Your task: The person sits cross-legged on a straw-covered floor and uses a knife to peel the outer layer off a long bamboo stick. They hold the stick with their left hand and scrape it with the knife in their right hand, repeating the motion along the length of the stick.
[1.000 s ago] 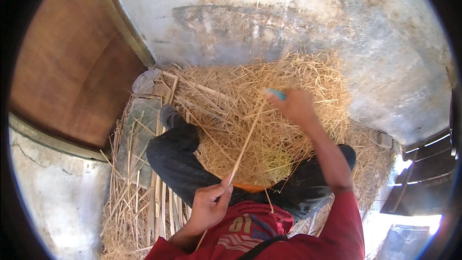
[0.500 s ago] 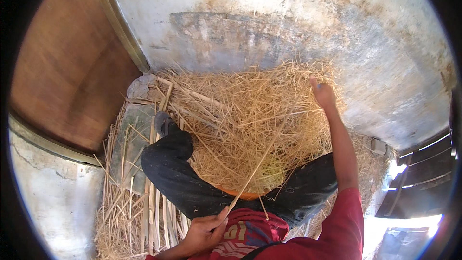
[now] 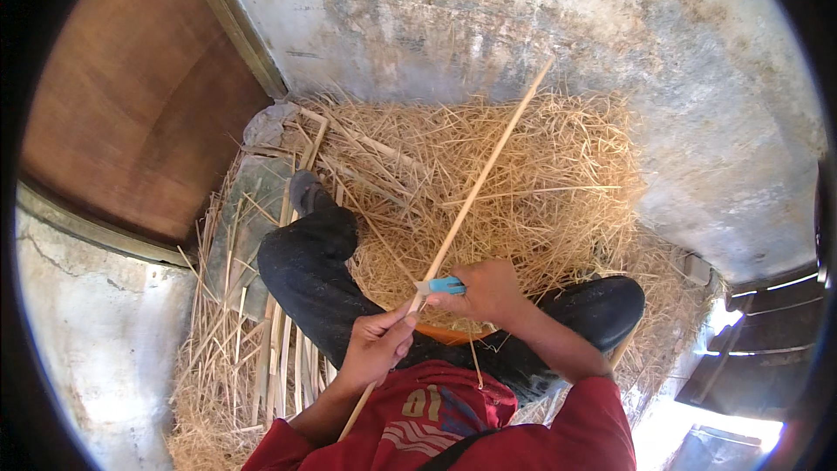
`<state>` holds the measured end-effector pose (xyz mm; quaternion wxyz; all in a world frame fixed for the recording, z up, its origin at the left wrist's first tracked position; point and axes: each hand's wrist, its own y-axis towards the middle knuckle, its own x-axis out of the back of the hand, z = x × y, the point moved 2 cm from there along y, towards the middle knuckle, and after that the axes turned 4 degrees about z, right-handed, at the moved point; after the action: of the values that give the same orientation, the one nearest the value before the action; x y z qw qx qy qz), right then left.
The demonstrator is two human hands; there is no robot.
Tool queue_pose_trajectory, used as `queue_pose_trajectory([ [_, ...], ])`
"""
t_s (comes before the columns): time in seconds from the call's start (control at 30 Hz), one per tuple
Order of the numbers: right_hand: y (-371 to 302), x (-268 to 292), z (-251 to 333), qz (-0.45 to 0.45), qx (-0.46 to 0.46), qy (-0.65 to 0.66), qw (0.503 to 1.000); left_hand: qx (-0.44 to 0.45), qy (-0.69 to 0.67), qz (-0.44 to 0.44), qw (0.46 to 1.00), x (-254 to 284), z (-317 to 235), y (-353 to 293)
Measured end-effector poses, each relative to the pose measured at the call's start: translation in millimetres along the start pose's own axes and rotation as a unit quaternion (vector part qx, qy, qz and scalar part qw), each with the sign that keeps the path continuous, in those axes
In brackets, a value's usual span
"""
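Observation:
A long, pale strip that looks like bamboo [image 3: 491, 167] slants across my lap, its far end up against the wall and its near end passing beside my left forearm. My left hand [image 3: 378, 344] is closed around its lower part. In my right hand [image 3: 490, 290] is a blue utility knife [image 3: 446, 285]. Its short blade lies against the strip, just above my left fingers. Under my hands, between my legs, an orange edge [image 3: 443, 334] of something shows; the rest of it is hidden.
A heap of straw-like shavings [image 3: 558, 218] fills the floor between my bent legs and the stained wall [image 3: 418, 52]. Several cut strips [image 3: 275, 358] lie at my left beside a grey slab [image 3: 228, 253]. A brown wooden panel [image 3: 131, 113] stands at the far left.
My right hand has come back from the far right, near the wall, to the strip beside my left hand. My left hand has risen slightly, still gripping a strip.

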<state>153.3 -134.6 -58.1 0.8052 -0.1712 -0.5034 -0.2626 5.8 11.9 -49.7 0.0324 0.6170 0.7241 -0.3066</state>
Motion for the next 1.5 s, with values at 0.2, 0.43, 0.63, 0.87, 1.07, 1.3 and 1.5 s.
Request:
queue_pose_trajectory([
  [0.2, 15.6, 4.4, -10.5, -0.117, 0.018, -0.020, 0.993, -0.060, 0.082, -0.019, 0.995, -2.1, -4.5, -3.1],
  [0.43, 18.3, 13.5, -8.5, -0.009, -0.064, -0.041, 0.997, -0.070, 0.143, -0.055, 0.986, -5.5, -10.0, -15.6],
  [0.63, 34.5, 25.6, -17.9, -0.052, -0.018, -0.063, 0.996, -0.144, 0.289, -0.039, 0.946, -8.3, -24.6, -16.6],
  [0.87, 26.2, 17.8, -8.3, 0.034, -0.055, -0.036, 0.997, -0.142, 0.349, -0.061, 0.924, 0.8, -18.2, -38.0],
  [1.07, 42.6, 52.5, -74.4, -0.008, -0.219, -0.004, 0.976, -0.196, 0.409, 0.001, 0.891, 0.1, -23.3, -44.6],
  [1.3, 7.7, 20.1, 9.5, 0.009, -0.019, -0.058, 0.998, -0.126, 0.298, -0.020, 0.946, -2.0, -26.4, -32.8],
  [1.5, 25.7, 33.1, -9.9, -0.067, -0.010, -0.119, 0.991, -0.108, 0.250, -0.014, 0.962, 1.4, -17.6, -35.3],
])
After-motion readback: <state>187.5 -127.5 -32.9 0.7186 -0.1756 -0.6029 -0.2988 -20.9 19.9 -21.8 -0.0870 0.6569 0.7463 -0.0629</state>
